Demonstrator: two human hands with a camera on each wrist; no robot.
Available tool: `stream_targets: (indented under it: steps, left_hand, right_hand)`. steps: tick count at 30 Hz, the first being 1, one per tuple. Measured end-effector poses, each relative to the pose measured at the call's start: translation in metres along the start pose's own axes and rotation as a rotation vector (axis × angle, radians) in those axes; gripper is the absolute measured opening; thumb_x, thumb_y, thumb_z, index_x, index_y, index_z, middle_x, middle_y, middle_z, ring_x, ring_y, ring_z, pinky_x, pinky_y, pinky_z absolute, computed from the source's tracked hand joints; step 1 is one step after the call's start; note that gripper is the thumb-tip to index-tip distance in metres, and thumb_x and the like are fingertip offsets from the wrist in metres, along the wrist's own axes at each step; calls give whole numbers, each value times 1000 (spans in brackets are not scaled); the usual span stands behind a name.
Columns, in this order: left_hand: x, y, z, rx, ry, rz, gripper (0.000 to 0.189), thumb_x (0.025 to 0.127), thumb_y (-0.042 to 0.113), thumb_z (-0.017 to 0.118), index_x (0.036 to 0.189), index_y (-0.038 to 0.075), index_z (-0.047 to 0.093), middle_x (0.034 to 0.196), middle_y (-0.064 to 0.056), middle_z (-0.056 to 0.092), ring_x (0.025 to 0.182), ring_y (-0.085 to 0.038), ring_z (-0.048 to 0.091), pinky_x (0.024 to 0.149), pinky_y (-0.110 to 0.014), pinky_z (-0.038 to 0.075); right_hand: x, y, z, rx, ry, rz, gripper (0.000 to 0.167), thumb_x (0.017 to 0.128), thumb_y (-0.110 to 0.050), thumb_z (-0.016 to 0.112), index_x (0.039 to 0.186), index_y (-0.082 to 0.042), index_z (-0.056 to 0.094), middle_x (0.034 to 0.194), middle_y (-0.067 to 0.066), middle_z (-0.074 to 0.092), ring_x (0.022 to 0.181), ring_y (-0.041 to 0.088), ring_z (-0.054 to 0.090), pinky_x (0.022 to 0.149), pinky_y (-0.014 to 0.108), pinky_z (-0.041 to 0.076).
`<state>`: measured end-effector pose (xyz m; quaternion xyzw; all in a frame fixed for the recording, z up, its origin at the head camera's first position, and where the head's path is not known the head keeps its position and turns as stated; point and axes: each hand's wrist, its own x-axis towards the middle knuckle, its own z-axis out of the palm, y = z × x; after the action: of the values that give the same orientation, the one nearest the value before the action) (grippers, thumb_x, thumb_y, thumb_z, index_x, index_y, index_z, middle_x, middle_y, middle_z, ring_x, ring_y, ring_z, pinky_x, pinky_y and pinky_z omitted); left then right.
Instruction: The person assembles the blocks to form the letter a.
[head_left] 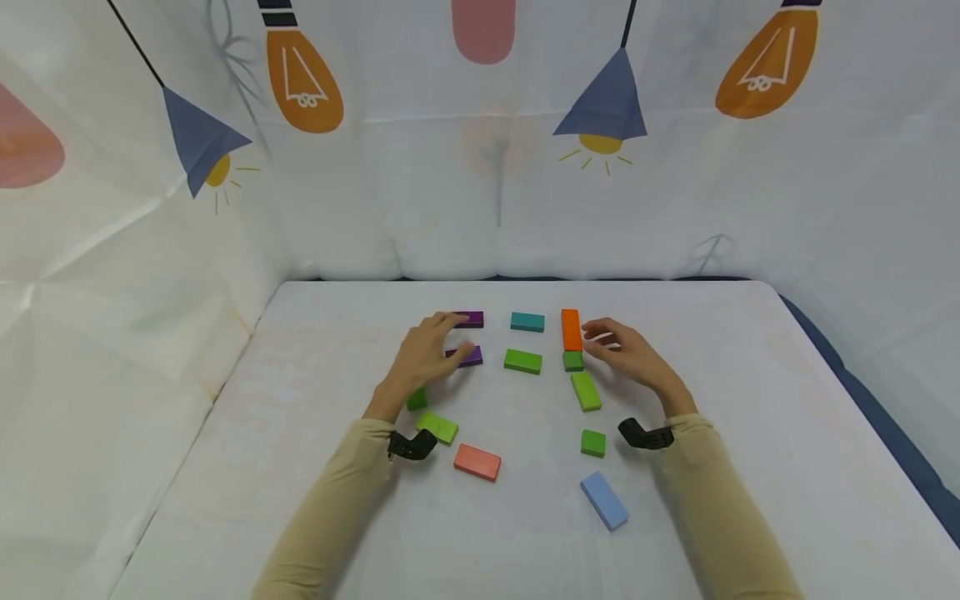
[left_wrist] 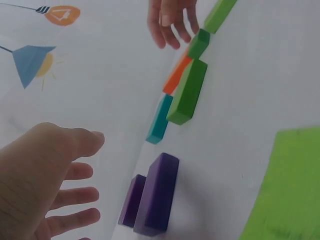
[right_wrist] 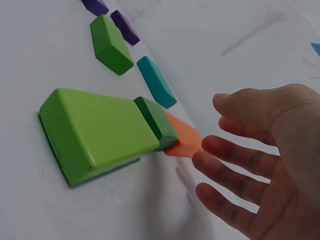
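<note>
My left hand (head_left: 431, 350) hovers at the left by two purple blocks (head_left: 472, 356), overlapping both in the head view. Its thumb and fingers (left_wrist: 80, 200) are spread, with nothing between them in the left wrist view. On the other side, my right hand (head_left: 630, 354) is beside an orange block (head_left: 571, 330), fingers loosely bent and holding nothing. The orange block stands end to end with a small dark green block (head_left: 573, 362). A light green block (right_wrist: 100, 132) continues that line towards me. Between the hands lie a teal block (head_left: 528, 322) and a green block (head_left: 523, 361).
Nearer me on the white table (head_left: 525, 550) are a salmon block (head_left: 477, 462), a blue block (head_left: 604, 501) and a small green block (head_left: 592, 443). A lime block (head_left: 437, 427) and another green block (head_left: 417, 399) lie by my left wrist. A lamp-printed white curtain (head_left: 420, 192) hangs behind.
</note>
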<state>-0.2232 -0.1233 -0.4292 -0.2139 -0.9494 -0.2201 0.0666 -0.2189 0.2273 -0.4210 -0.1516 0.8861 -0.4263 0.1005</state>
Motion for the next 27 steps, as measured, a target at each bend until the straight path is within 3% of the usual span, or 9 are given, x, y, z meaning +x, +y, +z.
stream_targets:
  steps: [3,10,15,20,27]
  left_hand:
    - [0,3,4,-2,-7,5,51,91,44,55,132,13,54,132,-10,55,120,-30,53,98,-52,44]
    - [6,12,14,-63,-12,25,44,91,38,58,128,13,57,130,-6,56,120,-26,53,100,-49,43]
    - [16,20,21,-122,-4,65,40,92,33,59,125,11,59,129,-6,57,121,-25,53,100,-48,44]
    - [24,28,24,-166,-7,69,35,93,31,59,123,12,60,128,-5,57,121,-24,53,100,-45,45]
    - [24,32,24,-271,-50,33,33,92,24,61,122,10,60,124,-6,59,118,-25,55,101,-42,45]
  right_hand:
    - [-6,-14,3,7,-5,1,42,96,-15,54,132,6,45,132,26,50,117,40,50,101,54,40]
    - [8,17,10,-16,34,38,38,95,-28,56,125,-5,52,125,15,56,116,33,51,101,52,41]
    - [10,16,3,-28,63,56,36,94,-31,57,122,-8,53,124,15,55,114,33,51,99,52,42]
    - [11,17,0,-18,72,31,40,94,-29,57,127,-7,51,128,15,51,116,33,49,100,53,41]
    - [10,21,12,23,40,33,49,94,-29,58,136,-9,45,138,15,44,122,33,47,104,52,39]
